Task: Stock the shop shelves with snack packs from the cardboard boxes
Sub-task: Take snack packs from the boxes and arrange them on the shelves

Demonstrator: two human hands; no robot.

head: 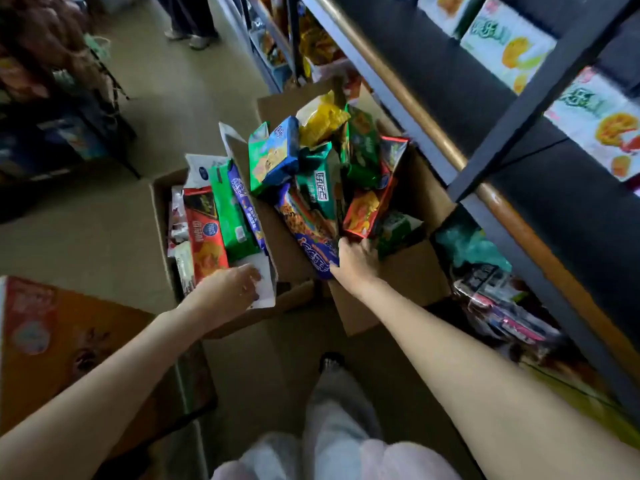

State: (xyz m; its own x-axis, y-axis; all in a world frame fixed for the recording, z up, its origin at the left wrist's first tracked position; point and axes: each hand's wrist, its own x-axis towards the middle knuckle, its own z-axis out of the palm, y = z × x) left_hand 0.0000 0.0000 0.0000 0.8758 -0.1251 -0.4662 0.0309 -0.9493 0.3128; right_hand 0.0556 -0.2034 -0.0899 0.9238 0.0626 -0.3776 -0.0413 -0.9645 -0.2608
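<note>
Your right hand (353, 261) is at the near edge of the right box (408, 271), its fingers curled onto the low end of a long blue pack (311, 244); it looks like a grip, though the fingertips are hidden behind the wrapper. That pack runs away from you and a little to the left, leaning up into the heap, so its long axis points from your hand toward the pile's middle, and I judge a pull back toward you and upward would free it. Your left hand (230, 285) reaches into the left box (162, 216), fingers bent down over a white pack (263, 271) at the box's near corner; whether it pinches the pack or only rests on it cannot be told. Just beyond that hand, a red pack (204, 237), a green pack (232, 216) and a thin blue one stand on edge side by side. Over the long blue pack lie a teal pack (318, 188) and an orange-red pack (367, 209), both touching it, and they may slide as it comes out. The shelves (485, 174) rise on your right, nearer your right hand, with a slanted dark upright crossing in front, which you would need to pass. An orange carton (69, 341) sits at your left, and someone's shoes show far up the aisle.
</note>
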